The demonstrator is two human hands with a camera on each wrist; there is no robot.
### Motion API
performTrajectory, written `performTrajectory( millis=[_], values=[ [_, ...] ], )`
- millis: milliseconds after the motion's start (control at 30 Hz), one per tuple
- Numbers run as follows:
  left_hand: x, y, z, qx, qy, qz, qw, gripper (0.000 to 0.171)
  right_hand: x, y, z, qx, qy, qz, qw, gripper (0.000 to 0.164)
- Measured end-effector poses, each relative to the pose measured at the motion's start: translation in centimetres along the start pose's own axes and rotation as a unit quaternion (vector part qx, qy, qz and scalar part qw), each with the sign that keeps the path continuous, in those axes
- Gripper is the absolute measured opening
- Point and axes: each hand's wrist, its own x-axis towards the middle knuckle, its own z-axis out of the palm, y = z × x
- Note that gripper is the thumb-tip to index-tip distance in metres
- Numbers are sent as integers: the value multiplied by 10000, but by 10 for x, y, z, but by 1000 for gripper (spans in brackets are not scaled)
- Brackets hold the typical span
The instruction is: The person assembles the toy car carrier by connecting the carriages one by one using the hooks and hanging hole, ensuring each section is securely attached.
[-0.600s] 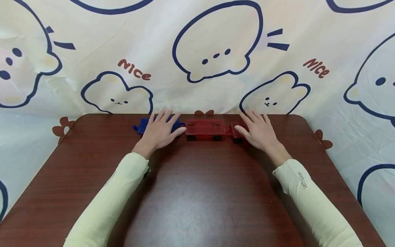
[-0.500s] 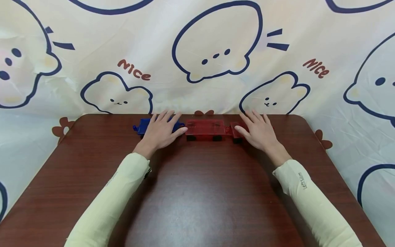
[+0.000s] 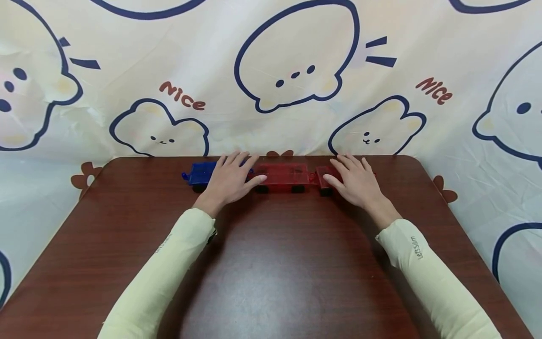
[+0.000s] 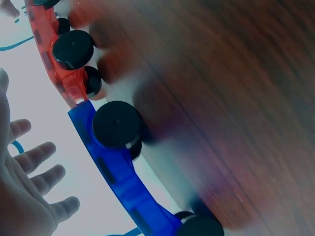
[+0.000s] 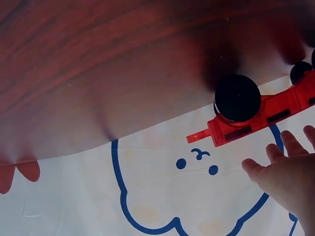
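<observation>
Along the table's far edge stands a row of wheeled toy car bases in see-through plastic: a blue car (image 3: 199, 175) at left, a red car (image 3: 289, 174) in the middle and another red car (image 3: 322, 178) at right. My left hand (image 3: 230, 182), fingers spread, is over the joint of the blue and middle cars and hides part of both. In the left wrist view its fingers (image 4: 47, 179) are apart from the blue body. Over the right-hand car my right hand (image 3: 356, 183) spreads its fingers and covers much of it; in the right wrist view they show apart from it.
The dark wood table (image 3: 271, 263) reaches its far edge just behind the cars. A pale cloth backdrop (image 3: 228, 127) with cartoon outlines hangs beyond that edge and along both sides. A small hook (image 3: 185, 176) sticks out at the blue car's left end.
My left hand has slid a little to the right, uncovering more of the blue car and overlapping the middle red one. The right hand and the cars stay nearly where they were.
</observation>
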Motion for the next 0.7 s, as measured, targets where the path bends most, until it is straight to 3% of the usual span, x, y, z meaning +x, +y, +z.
performTrajectory(
  millis=[700],
  values=[
    [17, 24, 11, 264, -268, -10, 9993, 77, -7, 14, 14, 87, -187, 135, 9997, 75]
  ],
)
